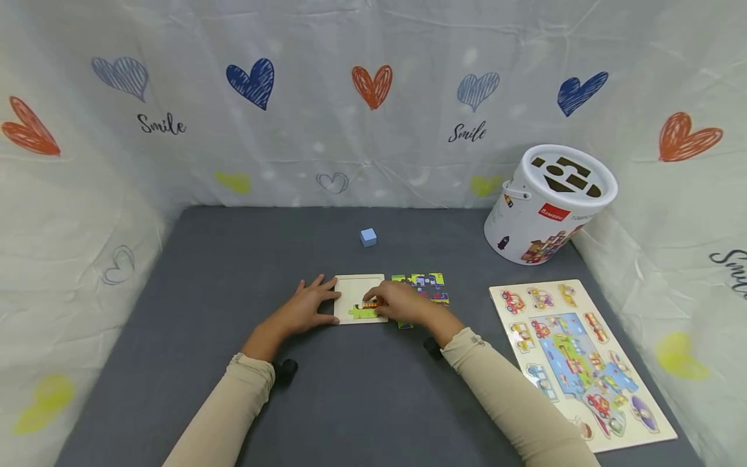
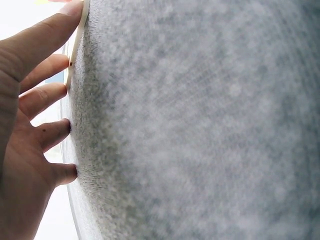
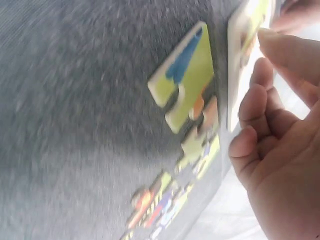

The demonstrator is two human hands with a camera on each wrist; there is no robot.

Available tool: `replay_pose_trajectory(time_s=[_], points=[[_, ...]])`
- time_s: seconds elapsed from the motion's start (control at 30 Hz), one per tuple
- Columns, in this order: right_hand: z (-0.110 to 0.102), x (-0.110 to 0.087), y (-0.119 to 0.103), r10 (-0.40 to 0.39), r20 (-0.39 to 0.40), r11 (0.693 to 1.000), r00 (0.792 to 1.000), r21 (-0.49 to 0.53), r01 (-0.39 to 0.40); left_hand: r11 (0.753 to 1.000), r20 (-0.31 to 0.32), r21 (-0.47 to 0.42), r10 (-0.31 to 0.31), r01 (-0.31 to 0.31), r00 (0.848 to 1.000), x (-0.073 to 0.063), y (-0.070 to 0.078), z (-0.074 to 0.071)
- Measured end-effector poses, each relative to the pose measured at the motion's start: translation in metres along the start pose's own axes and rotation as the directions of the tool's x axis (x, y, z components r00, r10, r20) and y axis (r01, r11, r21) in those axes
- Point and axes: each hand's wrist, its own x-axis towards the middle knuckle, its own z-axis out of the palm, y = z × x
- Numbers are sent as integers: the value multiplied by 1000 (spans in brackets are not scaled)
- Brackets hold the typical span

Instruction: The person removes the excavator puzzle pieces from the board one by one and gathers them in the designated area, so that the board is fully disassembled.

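Puzzle tray [image 1: 353,286] flat on table [image 1: 327,402], w/ green pc [image 1: 358,312] in its near part. L hand [image 1: 309,303] spread wide, fingertips at tray's L edge; R hand [image 1: 405,303] pinches red-and-yellow pc [image 1: 370,303] over tray. Loose pcs [image 1: 436,279] just R; blue cube [image 1: 368,238] beyond.

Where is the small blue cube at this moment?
In the head view, the blue cube sits on the dark table, just beyond the wooden puzzle tray and well to the left of the white bucket.
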Motion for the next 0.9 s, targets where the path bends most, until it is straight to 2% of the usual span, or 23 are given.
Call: replay_pose_trajectory(time_s=[0.17, 0.4, 0.9], points=[[6, 6, 1, -36, -50, 998, 998, -61, 33, 1000, 0, -13, 2, -2, 1000, -1, 1, 1], [7, 9, 2, -54, -91, 998, 994, -25, 52, 1000, -14, -17, 0, 0, 1000, -4, 3, -1], [7, 7, -3, 10, -142, 1000, 990, 20, -7, 1000, -15, -8, 6, -7, 1000, -3, 2, -1]])
